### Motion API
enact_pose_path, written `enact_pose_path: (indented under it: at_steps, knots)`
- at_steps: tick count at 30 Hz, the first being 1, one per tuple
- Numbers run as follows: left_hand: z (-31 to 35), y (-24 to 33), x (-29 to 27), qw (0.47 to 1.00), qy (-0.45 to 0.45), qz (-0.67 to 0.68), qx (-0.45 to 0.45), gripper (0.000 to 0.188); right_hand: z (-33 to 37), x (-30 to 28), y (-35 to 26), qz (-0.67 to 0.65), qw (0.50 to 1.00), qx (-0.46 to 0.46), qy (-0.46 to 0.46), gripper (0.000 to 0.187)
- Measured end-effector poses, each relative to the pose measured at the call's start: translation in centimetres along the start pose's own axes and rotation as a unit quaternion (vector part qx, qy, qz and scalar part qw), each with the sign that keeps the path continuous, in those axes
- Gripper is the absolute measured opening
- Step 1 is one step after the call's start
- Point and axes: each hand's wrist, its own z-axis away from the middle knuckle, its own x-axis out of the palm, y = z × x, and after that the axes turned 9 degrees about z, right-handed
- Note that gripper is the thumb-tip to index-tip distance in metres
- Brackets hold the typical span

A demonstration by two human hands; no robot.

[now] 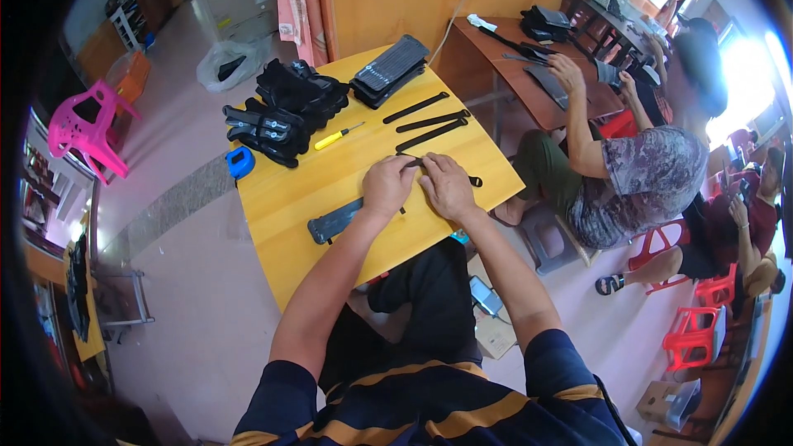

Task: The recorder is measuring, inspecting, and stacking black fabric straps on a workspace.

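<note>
By the yellow bench (281, 219), a heap of black bundles (306, 92) is being supported at the far left, a stack of dark ribbed pads (387, 73) being set just to its right. Near the right edge the left hand (388, 186) and right hand (448, 186) are being held close together, while a single dark pad (333, 222) is being partly covered by the left wrist, three black straps (420, 120) are being borne beyond the hands, and a blue tape measure (240, 163) and yellow screwdriver (330, 141) are being carried near the heap. Just above the bench, a small dark piece (415, 163) is being pinched by the closed fingers of both hands, its full shape being hidden.
</note>
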Motion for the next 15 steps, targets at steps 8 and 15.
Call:
enact_pose_path:
  at_steps: [8,15]
  knots:
    - [-0.2,-1.5,-0.4,0.995,0.012,0.065,-0.070,0.020,0.3,0.1,-0.4,0.077,0.995,0.060,0.018,0.060]
    - [-0.9,-2.7,-1.1,0.979,0.038,0.144,-0.143,0.022,0.2,0.8,0.3,0.099,0.983,0.131,-0.086,0.072]
